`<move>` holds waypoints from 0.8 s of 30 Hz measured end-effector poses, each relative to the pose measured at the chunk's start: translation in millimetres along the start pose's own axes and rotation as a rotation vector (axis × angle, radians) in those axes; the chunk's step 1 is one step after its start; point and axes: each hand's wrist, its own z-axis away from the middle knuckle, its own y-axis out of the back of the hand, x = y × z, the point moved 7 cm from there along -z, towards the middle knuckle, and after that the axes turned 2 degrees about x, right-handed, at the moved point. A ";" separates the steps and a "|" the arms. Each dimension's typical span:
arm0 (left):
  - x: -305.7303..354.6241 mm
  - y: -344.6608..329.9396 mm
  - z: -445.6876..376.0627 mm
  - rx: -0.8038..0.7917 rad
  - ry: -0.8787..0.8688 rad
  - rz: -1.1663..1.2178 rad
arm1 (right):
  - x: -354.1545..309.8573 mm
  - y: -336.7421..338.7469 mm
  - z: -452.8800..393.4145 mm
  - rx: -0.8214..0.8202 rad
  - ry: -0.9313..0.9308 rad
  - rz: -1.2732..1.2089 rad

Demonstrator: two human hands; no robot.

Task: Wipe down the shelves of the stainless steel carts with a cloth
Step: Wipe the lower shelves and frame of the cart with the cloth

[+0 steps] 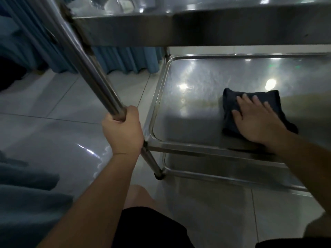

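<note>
Wiping the cart's middle shelf with a dark cloth.

The person crouches beside the stainless steel cart [197,33], one bare knee [139,197] showing above black shorts [148,230]. The right hand [256,119] lies flat on the cloth [231,106], fingers straight and slightly spread, pressing it down on the middle shelf [188,108] towards its right side, well in from the raised rim. The cloth is dark, almost navy-black, folded into a rough square with soft, thick edges; one corner sticks out past the wrist. The shelf shines, with bright light spots and faint swirling streaks across it. The left hand [123,129] is curled tight round the cart's near corner post [93,72]. A lower shelf [215,169] shows beneath. Behind are blue pleated curtains [125,59] and a pale tiled floor [53,104].
</note>
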 end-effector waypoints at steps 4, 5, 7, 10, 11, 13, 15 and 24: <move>-2.9 -0.5 -0.8 0.033 -0.006 0.030 | -50.1 3.7 -48.9 0.024 -0.002 -0.047; -2.6 -1.3 -0.7 0.029 -0.009 0.043 | -72.2 4.6 -60.5 0.032 0.035 -0.062; -1.6 -2.6 -0.4 0.027 -0.021 0.058 | -123.1 6.7 -75.9 0.041 0.132 -0.071; 2.1 -2.4 1.0 0.040 -0.046 0.035 | -196.1 -0.4 -57.8 0.001 0.362 -0.082; 2.8 -2.6 1.1 0.043 -0.051 0.035 | -211.4 -5.3 -40.4 -0.010 0.467 -0.087; 3.6 -2.0 1.6 0.050 -0.064 0.029 | -219.2 -11.3 1.2 -0.055 0.686 -0.113; 3.8 -3.1 4.0 0.038 -0.067 0.041 | -203.0 -11.9 31.9 -0.141 0.852 -0.154; 5.5 -4.0 9.5 0.003 -0.054 0.090 | -148.3 7.1 -121.1 -0.010 0.261 -0.090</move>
